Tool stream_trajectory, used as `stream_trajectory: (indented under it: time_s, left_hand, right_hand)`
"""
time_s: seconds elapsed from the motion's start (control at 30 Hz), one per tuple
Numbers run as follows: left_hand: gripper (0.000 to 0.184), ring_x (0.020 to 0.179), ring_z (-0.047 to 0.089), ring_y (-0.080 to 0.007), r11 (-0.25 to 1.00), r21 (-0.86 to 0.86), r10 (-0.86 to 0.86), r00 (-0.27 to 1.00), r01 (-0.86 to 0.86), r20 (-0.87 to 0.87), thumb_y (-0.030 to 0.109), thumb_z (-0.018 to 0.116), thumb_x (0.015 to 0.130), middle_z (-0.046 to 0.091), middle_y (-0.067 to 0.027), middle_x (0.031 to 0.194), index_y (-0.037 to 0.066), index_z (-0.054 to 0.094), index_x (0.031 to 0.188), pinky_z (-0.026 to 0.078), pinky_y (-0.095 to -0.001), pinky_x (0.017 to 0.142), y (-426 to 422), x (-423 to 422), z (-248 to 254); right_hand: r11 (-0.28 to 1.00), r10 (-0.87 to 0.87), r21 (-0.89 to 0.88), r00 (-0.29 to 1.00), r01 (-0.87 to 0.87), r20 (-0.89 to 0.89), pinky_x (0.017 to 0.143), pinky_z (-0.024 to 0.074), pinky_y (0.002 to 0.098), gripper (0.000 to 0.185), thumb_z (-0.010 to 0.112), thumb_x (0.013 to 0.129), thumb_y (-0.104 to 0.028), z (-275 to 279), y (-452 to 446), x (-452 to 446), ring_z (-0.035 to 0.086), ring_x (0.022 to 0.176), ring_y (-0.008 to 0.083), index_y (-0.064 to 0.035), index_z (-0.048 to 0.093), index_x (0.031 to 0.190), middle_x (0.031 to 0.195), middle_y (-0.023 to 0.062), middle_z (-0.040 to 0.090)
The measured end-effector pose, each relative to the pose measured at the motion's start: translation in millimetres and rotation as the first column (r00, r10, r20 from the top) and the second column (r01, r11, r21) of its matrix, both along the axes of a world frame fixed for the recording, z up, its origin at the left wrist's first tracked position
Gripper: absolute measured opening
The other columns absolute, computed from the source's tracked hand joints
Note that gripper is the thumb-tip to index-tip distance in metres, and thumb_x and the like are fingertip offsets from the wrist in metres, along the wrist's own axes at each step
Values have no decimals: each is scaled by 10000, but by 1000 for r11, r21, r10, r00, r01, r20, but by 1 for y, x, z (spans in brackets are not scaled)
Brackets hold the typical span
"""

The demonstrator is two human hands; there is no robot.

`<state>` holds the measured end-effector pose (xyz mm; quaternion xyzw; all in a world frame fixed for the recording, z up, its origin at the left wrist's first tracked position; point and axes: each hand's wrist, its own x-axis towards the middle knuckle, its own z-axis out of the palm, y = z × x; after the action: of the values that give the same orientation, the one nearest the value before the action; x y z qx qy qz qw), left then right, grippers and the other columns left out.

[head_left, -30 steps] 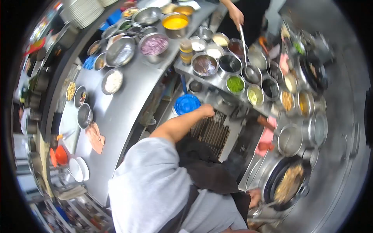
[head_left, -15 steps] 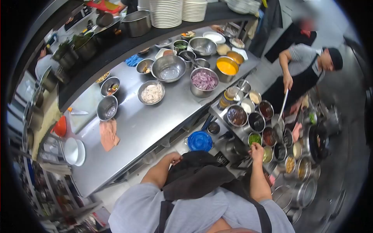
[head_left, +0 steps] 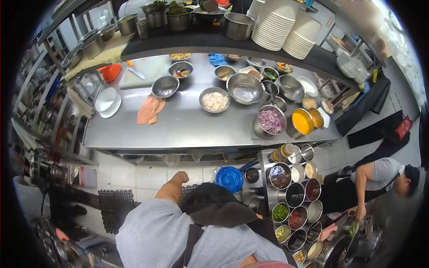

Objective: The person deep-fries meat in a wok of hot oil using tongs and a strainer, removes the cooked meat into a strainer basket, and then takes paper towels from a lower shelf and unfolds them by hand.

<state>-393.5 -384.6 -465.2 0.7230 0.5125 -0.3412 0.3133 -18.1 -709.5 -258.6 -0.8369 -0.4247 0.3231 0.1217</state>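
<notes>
My left hand (head_left: pixel 181 177) hangs over the floor between my body and the steel table, fingers curled in, with nothing seen in it. Closest to it is a blue lid-like round container (head_left: pixel 229 179) on the floor side. Only a small patch of skin shows at the right edge of my dark apron (head_left: pixel 223 210); it may be my right hand, whose fingers are hidden. Near that side stand pots of sauces and toppings, among them chopped green vegetables (head_left: pixel 280 212), a red sauce (head_left: pixel 297 217) and a pale green topping (head_left: pixel 282 233).
The steel table (head_left: pixel 187 131) ahead carries a bowl of raw pale meat (head_left: pixel 215 101), sliced onions (head_left: pixel 271 121), orange liquid (head_left: pixel 303 121), a peach cloth (head_left: pixel 151 110) and a knife (head_left: pixel 135 70). White containers (head_left: pixel 275 24) stack above. A co-worker (head_left: pixel 380 181) stands at right by the stove.
My view has turned left, so the table now lies straight ahead. My right hand has left the pot of chopped greens and dropped mostly out of sight. The co-worker's arm has lowered toward the stove.
</notes>
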Motion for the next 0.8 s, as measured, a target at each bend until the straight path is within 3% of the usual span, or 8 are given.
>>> stream_trajectory:
  time_s: [0.13, 0.2, 0.4, 0.47, 0.6, 0.67, 0.7, 0.8]
  left_hand:
    - [304, 938, 646, -354, 997, 74, -17, 989, 6, 147, 262, 555, 705, 672, -209, 967, 47, 724, 842, 515, -432, 810, -46, 14, 23]
    - [350, 1035, 624, -349, 998, -35, -43, 996, 45, 74, 237, 562, 721, 646, -200, 1103, 33, 715, 960, 506, -400, 879, -67, 33, 33]
    - [406, 1056, 611, -360, 998, 37, -48, 985, 42, 167, 243, 540, 712, 628, -225, 1124, 20, 694, 1014, 490, -411, 913, -117, 39, 30]
    - [418, 1072, 604, -359, 969, -16, -241, 958, 246, 155, 239, 530, 718, 617, -211, 1162, 39, 686, 1051, 479, -411, 934, -107, 26, 22]
    - [358, 991, 637, -305, 982, 41, -187, 953, 183, 239, 313, 579, 818, 659, -150, 1108, 75, 686, 1063, 499, -402, 833, -63, 36, 45]
    - [474, 1000, 632, -283, 971, -180, 233, 772, -156, 591, 345, 656, 777, 650, -154, 1138, 47, 646, 1145, 501, -383, 841, -46, 62, 116]
    - [489, 1024, 609, -218, 831, -511, 517, 644, -220, 564, 295, 684, 818, 629, -111, 1185, 50, 592, 1231, 493, -343, 850, -40, 84, 182]
    - [480, 1209, 501, -229, 638, -621, 551, 294, 455, 781, 234, 649, 874, 549, -140, 1294, 12, 536, 1285, 385, -394, 1031, -46, 117, 382]
  right_hand:
    - [998, 63, 7, 997, -63, -52, 794, 485, 500, 172, 597, 803, -149, 4, -12, 18, 617, 891, 426, -12, 667, 879, 877, 257, 646]
    - [989, 148, -10, 989, -148, -3, 795, 485, 500, 174, 606, 806, -149, 12, -10, 22, 612, 887, 434, -3, 663, 882, 871, 255, 644]
    - [979, 198, -36, 977, -201, -86, 829, 502, 463, 218, 616, 802, -158, -21, 4, 23, 633, 908, 398, -27, 691, 960, 914, 244, 655]
    - [978, 201, -37, 974, -206, -106, 840, 504, 455, 226, 612, 803, -156, -40, 9, 20, 637, 908, 389, -29, 695, 970, 923, 242, 656]
    - [982, 180, 72, 982, -177, -52, 861, 498, 457, 207, 615, 808, -170, -65, 28, 20, 634, 927, 382, -74, 708, 966, 938, 216, 665]
    - [984, 174, 38, 984, -176, 42, 861, 497, 456, 206, 619, 811, -180, -67, 38, 21, 629, 943, 381, -94, 712, 974, 943, 211, 667]
    - [987, 163, -3, 984, -163, 66, 860, 498, 454, 203, 616, 816, -188, -60, 44, 19, 626, 943, 383, -86, 713, 962, 938, 216, 665]
    - [991, 134, -29, 984, -132, 114, 862, 497, 455, 204, 618, 816, -205, -61, 55, 20, 627, 934, 385, -82, 716, 946, 939, 218, 664]
